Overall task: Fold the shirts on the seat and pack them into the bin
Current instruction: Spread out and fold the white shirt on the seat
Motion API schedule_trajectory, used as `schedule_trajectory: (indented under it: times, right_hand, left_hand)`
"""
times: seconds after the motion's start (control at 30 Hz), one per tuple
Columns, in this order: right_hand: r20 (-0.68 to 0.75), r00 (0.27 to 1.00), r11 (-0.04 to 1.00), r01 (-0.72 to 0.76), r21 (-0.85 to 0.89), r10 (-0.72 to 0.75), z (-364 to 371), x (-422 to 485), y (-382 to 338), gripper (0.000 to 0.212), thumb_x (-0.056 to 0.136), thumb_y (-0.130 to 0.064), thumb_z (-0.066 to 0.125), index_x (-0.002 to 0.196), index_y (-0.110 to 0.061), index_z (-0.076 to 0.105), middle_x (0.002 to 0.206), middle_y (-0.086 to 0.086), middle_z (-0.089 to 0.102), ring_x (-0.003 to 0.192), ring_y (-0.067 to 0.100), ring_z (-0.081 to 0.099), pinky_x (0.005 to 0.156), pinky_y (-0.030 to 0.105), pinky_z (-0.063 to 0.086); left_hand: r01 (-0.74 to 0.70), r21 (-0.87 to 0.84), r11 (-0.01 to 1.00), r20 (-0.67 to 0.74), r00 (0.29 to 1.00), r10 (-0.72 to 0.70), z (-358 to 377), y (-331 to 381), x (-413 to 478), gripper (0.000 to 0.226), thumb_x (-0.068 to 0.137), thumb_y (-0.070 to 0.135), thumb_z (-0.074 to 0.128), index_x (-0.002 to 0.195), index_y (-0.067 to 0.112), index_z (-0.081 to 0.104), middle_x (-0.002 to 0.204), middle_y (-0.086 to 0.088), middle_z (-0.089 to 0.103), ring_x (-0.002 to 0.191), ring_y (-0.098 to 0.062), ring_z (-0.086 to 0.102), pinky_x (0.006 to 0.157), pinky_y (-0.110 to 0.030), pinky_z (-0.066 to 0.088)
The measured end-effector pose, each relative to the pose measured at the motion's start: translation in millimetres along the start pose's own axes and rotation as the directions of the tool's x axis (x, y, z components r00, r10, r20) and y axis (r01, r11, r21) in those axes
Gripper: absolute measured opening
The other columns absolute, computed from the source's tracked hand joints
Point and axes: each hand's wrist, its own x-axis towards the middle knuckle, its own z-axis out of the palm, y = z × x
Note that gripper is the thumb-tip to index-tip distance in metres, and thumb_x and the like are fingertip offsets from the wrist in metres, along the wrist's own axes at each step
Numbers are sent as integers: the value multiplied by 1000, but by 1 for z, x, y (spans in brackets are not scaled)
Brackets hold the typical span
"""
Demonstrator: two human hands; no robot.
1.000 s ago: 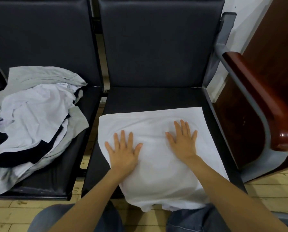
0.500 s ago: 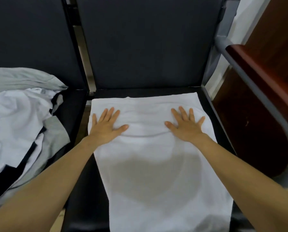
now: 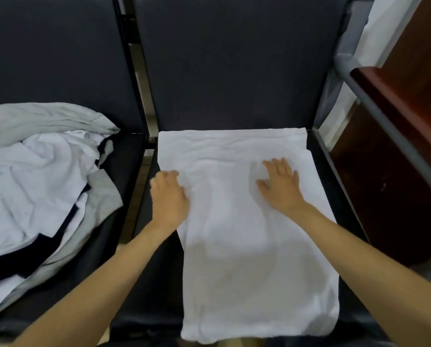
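Vs. half a sec ago: the L hand (image 3: 168, 196) no longer lies flat w/ spread fingers. Its fingers (image 3: 164, 177) are now curled over the left edge of the white shirt (image 3: 247, 259) and grip the cloth there, though motion blur hides the exact pinch. The R hand (image 3: 280, 186) is still where it was, on the shirt's upper right part: palm down, fingers straight and close together, pressing the cloth, holding nothing. The shirt itself hasn't shifted noticeably.

What carries what: the seat (image 3: 333, 196) carries the white shirt. The neighbouring seat (image 3: 104, 246), left of the shirt, carries a loose pile of shirts (image 3: 39, 181), w/ white, grey and dark pieces tangled together, unfolded, well apart from the white shirt.

Look of the shirt: it lies flat as a long, fairly narrow rectangle. Its far edge runs straight along the foot of the backrest (image 3: 234, 71); its near end hangs over the seat's front edge. There are fine creases near the far end and around both hands, and a faint greyish patch lower down. Black seat shows on both sides of it. A wooden armrest (image 3: 404, 116) stands right of the shirt, not touching.
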Motion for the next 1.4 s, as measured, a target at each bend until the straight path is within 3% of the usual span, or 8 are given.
schedule_trajectory:
  times: [0.13, 0.4, 0.53, 0.73, 1.0, 1.2, 1.3, 1.4]
  right_hand:
    - [169, 985, 996, 38, -80, -24, 5, -81, -19, 57, 101, -36, 35, 151, -19, 13, 160, 3, 2, 147, 22, -7, 118, 46, 2]
    - [313, 949, 975, 30, -222, 42, 22, -145, -13, 64, 99, -54, 5, 149, -24, -20, 156, -2, -27, 143, 21, -26, 114, 54, -14]
    - [278, 960, 973, 36, -226, 30, 27, -146, -11, 64, 97, -56, 4, 148, -26, -21, 156, -4, -28, 143, 19, -26, 113, 53, -16]
    - [221, 974, 974, 13, -227, 38, 29, -139, -8, 65, 95, -60, 3, 148, -30, -20, 156, -6, -27, 143, 18, -25, 114, 53, -15]
    - [187, 982, 972, 9, -235, 36, 36, -138, -7, 66, 94, -60, 2, 149, -30, -19, 156, -7, -25, 144, 17, -24, 114, 53, -14]
    - [167, 986, 974, 18, -225, 20, 35, -139, -9, 66, 94, -60, 3, 150, -30, -15, 158, -6, -21, 145, 18, -21, 115, 54, -12]
    - [161, 987, 976, 14, -218, 21, 34, -140, -10, 66, 94, -60, 4, 151, -30, -13, 158, -7, -20, 145, 17, -20, 115, 53, -11]
    - [161, 987, 977, 12, -212, 23, 33, -140, -12, 66, 95, -60, 5, 151, -30, -12, 158, -7, -19, 145, 17, -19, 115, 53, -11]
  left_hand:
    - [304, 44, 952, 80, 948, -307, -22, -13, -57, 32, 89, 13, 62, 112, -6, 51, 120, -27, 43, 113, -42, 39, 91, -43, 31]
    - [367, -80, 927, 249, 908, -338, -35, 12, -111, 40, 95, 39, 51, 123, 10, 52, 129, -13, 38, 122, -31, 31, 103, -35, 24]
    - [360, -129, 924, 304, 901, -308, -32, 24, -118, 26, 93, 32, 54, 96, 7, 57, 109, -7, 40, 111, -29, 35, 93, -34, 30]
    - [550, -705, 447, 356, 820, -448, -46, 25, -112, 17, 99, 18, 41, 85, 12, 34, 76, -2, 34, 66, -15, 35, 60, -29, 31]
    - [635, -696, 335, 559, 772, -302, -73, 1, -102, 27, 81, 19, 74, 81, 15, 47, 77, -3, 55, 67, -16, 54, 56, -25, 41]
    - [430, -197, 881, 284, 885, -369, -95, -44, -96, 21, 84, 18, 66, 100, 12, 53, 101, -9, 56, 82, -25, 53, 65, -32, 39]
    - [211, 92, 973, 143, 964, -222, -80, -48, -109, 36, 87, 9, 60, 122, 5, 52, 128, -21, 40, 109, -40, 42, 90, -40, 37]
    - [-28, 50, 998, 155, 988, 20, -59, -27, -122, 35, 94, 9, 51, 129, 3, 52, 142, -20, 34, 129, -38, 31, 105, -39, 31]
